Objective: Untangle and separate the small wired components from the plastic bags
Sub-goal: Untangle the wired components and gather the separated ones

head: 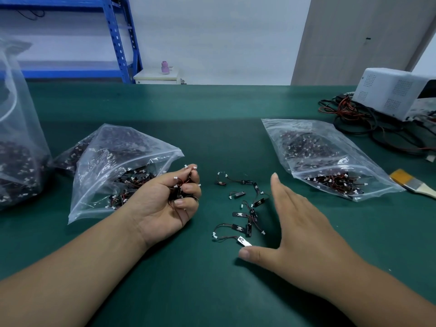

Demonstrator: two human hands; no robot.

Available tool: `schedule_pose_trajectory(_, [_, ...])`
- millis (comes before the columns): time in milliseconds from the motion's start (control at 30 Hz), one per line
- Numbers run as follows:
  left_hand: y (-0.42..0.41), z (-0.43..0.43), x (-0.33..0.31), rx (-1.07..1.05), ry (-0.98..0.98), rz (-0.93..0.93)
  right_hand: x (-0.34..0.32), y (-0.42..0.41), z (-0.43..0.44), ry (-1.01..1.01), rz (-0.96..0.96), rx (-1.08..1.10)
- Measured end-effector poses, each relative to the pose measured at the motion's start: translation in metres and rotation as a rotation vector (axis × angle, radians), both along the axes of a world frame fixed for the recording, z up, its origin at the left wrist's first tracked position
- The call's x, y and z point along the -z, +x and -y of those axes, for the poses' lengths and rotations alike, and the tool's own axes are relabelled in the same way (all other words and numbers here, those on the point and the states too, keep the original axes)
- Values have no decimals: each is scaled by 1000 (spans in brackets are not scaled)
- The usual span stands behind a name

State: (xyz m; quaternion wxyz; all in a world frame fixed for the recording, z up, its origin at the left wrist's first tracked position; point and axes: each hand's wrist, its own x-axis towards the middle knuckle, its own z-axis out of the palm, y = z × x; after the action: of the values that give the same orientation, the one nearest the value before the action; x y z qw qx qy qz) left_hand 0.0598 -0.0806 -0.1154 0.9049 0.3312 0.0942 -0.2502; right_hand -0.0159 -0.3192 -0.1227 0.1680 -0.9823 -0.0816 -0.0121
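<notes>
The left hand (169, 199) lies palm up on the green worktop (212, 109), its fingers curled round a tangled bundle of wired components (181, 185): small black strips on thin red and black leads with white plugs. It lies at the open mouth of the left bag (118, 166), a clear zip bag slumped on the worktop with more such parts spilling toward its opening.

The right hand (299, 223) holds nothing. Its fingers are straight and together, its thumb spread wide, and it stands just to the right of the loose wired components (245, 208) scattered on the worktop between the two hands. The thumb tip is just beside one component with a white label (244, 241); whether the hand touches the worktop cannot be told.

Behind the right hand lies the right bag (325, 156), flat, with parts gathered near its mouth. A third bag (16, 138) stands at the far left edge, partly filled. A brush (412, 182) lies just right of the right bag. At the far right corner sits a white box (396, 93) beside a heap of dark cables (368, 123). Blue shelving (120, 38) stands beyond the worktop.
</notes>
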Motion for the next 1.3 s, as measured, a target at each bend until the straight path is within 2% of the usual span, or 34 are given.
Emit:
schedule_pose_trajectory(400, [0, 2, -1, 0, 10, 0, 12, 34, -7, -3, -51, -8])
schedule_pose_trajectory(600, [1, 3, 0, 12, 15, 13, 18, 81, -33, -70, 8, -137])
schedule_pose_trajectory(733, [2, 3, 0, 14, 28, 22, 20, 105, -57, -106, 141, -241])
schedule_pose_trajectory(867, [2, 3, 0, 9, 28, 21, 15, 110, -62, -36, 213, -214])
schedule_pose_trajectory(1067, [2, 3, 1, 13, 30, 25, 16, 78, -48, -190, 305, -190])
schedule_pose_trajectory(1300, [1, 3, 1, 5, 52, 36, 8, 37, 21, -320, 183, -9])
